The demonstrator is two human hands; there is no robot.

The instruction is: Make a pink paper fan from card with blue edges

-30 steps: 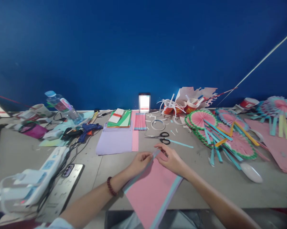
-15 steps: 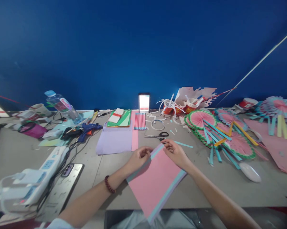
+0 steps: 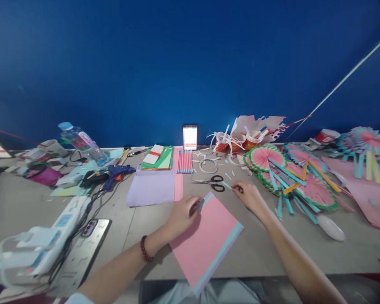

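A pink paper sheet (image 3: 205,240) with light-blue strips along two opposite edges lies turned at an angle in front of me, its near corner reaching past the table edge. My left hand (image 3: 185,215) is closed at its upper left edge, fingers curled on the paper near the blue strip; the fingertips are partly hidden. To the right of the sheet, my right hand (image 3: 248,195) pinches a loose light-blue paper strip (image 3: 227,185), much of which its fingers cover. Black-handled scissors (image 3: 216,182) rest just beyond the strip's free end.
Purple paper (image 3: 153,185), green sheets (image 3: 166,158) and rolled paper sticks (image 3: 185,161) lie ahead. Pleated paper fans (image 3: 268,158) and a white spoon-like object (image 3: 330,228) are at right. At left are a phone (image 3: 88,240), power strip (image 3: 63,228), glue gun (image 3: 117,173) and bottle (image 3: 84,141).
My right hand has left the sheet's top corner and moved right onto the loose blue strip, shifting it slightly. The sheet's right corner has dropped flatter. My left hand stays at the sheet's edge.
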